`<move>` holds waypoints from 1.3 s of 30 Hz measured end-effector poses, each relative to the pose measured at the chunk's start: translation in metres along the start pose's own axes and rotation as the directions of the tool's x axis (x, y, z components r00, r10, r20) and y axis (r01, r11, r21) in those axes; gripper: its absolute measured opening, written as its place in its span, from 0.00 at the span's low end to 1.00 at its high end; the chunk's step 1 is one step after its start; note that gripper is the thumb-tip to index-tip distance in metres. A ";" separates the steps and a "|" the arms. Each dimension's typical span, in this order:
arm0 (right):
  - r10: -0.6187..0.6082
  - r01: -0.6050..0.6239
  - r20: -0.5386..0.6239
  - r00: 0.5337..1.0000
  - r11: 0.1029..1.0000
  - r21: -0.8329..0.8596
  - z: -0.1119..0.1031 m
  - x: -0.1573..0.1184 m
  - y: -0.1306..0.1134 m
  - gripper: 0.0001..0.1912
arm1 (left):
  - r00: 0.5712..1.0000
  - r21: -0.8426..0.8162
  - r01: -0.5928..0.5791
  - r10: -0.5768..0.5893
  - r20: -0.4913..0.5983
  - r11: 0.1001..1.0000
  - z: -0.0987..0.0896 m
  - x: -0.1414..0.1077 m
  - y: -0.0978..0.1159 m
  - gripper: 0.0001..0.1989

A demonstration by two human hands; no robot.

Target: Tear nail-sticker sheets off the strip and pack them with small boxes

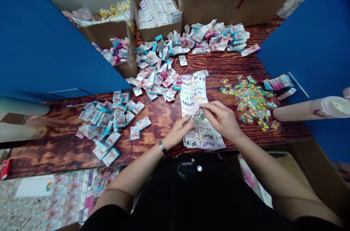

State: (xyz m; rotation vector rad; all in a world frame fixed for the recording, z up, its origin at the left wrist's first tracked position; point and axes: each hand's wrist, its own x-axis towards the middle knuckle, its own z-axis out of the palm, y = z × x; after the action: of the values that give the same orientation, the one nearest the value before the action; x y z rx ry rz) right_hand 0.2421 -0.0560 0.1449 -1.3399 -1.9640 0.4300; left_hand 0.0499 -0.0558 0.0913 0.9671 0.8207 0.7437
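Note:
My left hand [181, 131] and my right hand [221, 118] meet over the printed sheets, both closed on a small printed piece of paper [198, 116]. My left fingers are slightly blurred at its lower left edge; my right thumb and fingers pinch its upper right side. Whether the piece is folded I cannot tell. Below them, white sheets [191, 92] with rows of small coloured pictures lie side by side on the wooden table [161, 129]. To the right is a loose pile of small clear packets with bright yellow and multicoloured contents [253, 100].
Small closed boxes [112, 118] are heaped at the left. Opened small boxes [158, 74] spread across the back. Behind stand a carton of printed strips [158, 12], a large cardboard box [218, 8] and another carton [109, 30]. Blue panels [306, 41] flank the table.

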 end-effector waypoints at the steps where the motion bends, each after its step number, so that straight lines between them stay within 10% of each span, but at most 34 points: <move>1: -0.001 0.000 -0.038 0.999 1.000 -0.027 0.004 0.002 0.003 0.12 | 1.000 0.076 -0.016 0.014 0.014 0.997 0.000 -0.003 0.000 0.16; 8: -0.389 0.392 0.064 0.919 0.881 -0.265 0.030 -0.019 -0.008 0.17 | 0.989 -0.407 0.118 -0.143 -0.030 0.906 0.008 -0.004 0.012 0.16; 14: -0.433 0.438 0.088 0.897 0.844 -0.308 0.038 -0.024 -0.001 0.16 | 0.993 -0.452 0.092 -0.045 0.113 0.887 0.006 -0.006 0.022 0.28; 23: -0.017 0.022 0.093 0.996 0.999 -0.045 0.039 -0.019 0.005 0.16 | 0.996 0.294 -0.088 0.076 0.053 0.952 -0.004 0.003 0.000 0.17; 28: -0.016 0.029 0.161 0.987 0.996 -0.080 0.035 -0.016 0.034 0.12 | 0.998 0.199 0.021 -0.032 0.049 0.980 -0.005 0.008 -0.006 0.22; 34: 0.418 -0.423 -0.108 0.902 0.804 -0.418 0.004 0.021 0.141 0.18 | 0.995 0.147 0.094 -0.088 -0.041 0.985 -0.007 0.008 -0.008 0.25; 39: 0.366 -0.295 0.087 0.926 0.851 -0.435 -0.002 0.020 0.171 0.14 | 0.994 0.108 0.104 -0.101 -0.039 0.989 -0.009 0.007 -0.010 0.22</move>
State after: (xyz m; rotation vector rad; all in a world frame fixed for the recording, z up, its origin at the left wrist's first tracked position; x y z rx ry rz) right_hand 0.3543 0.0315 0.0472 -1.9939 -2.0355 0.2976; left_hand 0.0473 -0.0504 0.0774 1.0044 0.9419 0.6330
